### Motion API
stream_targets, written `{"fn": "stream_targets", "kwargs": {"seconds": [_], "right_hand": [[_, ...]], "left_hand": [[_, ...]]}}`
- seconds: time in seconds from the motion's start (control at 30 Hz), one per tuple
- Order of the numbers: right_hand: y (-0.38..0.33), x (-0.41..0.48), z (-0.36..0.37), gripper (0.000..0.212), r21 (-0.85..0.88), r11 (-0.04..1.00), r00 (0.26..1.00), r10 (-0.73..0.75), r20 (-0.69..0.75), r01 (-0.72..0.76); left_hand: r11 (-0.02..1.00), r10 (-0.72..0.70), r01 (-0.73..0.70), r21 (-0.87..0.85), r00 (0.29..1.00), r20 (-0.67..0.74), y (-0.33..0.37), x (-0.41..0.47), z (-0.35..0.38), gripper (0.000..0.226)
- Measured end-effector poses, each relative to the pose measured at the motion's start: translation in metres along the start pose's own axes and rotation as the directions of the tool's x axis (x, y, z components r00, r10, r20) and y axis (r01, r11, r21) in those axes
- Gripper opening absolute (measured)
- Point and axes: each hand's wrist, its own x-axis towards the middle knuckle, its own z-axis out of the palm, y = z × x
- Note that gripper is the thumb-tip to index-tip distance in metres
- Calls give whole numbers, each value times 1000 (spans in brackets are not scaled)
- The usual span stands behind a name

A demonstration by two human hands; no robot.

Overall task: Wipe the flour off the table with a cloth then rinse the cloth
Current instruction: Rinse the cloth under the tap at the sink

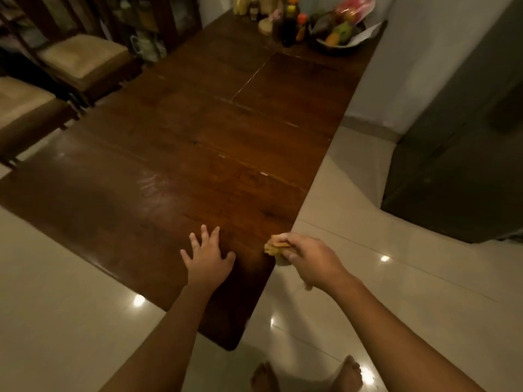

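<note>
My left hand lies flat, fingers spread, on the table; my right hand grips the cloth at its edge.

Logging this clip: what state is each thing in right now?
cloth: bunched, at the table's right edge
right hand: grips the cloth
left hand: fingers spread, palm down over the table
table: faint pale smears on its near half
bottles: upright at the far end
bowl: filled with fruit
</note>
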Motion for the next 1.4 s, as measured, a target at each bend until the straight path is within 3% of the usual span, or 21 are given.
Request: {"fn": "stream_targets", "kwargs": {"seconds": [0.07,0.17,0.27,0.37,0.47,0.57,0.7,0.77,0.93,1.07,1.23,1.4], "right_hand": [[6,-27,-33,50,136,990,996,57,-75,-46],[17,-74,-82,59,245,968,985,89,-147,-51],[34,-127,-132,55,329,942,956,151,-251,-62],[72,-190,-177,54,380,923,856,240,-458,-56],[92,-221,-197,55,397,917,792,264,-550,-30],[125,-281,-228,50,494,869,668,344,-660,41],[170,-348,-268,33,551,815,510,402,-760,179],[194,-377,-283,29,564,796,453,429,-781,220],[247,-445,-323,26,601,749,348,505,-790,278],[286,-499,-348,21,604,737,190,575,-796,303],[341,-549,-377,26,604,743,-60,644,-763,288],[403,-579,-424,21,628,727,-191,682,-706,278]], "left_hand": [[974,20,10,-225,992,128,37,-8,-15,61],[874,199,-118,-471,972,125,112,-41,-26,50],[785,427,-336,-520,902,62,197,-74,-19,45],[691,633,-492,-530,766,113,294,-124,-4,46],[648,711,-545,-532,683,165,346,-149,10,47],[602,782,-601,-526,577,235,415,-190,42,52],[513,850,-599,-614,453,269,502,-242,83,62],[468,876,-582,-666,404,262,541,-267,103,50],[421,894,-522,-742,378,242,624,-327,142,46],[393,903,-467,-792,361,235,682,-370,168,40],[375,916,-425,-824,308,258,754,-401,201,37],[335,940,-412,-847,209,270,839,-409,241,37]]}}
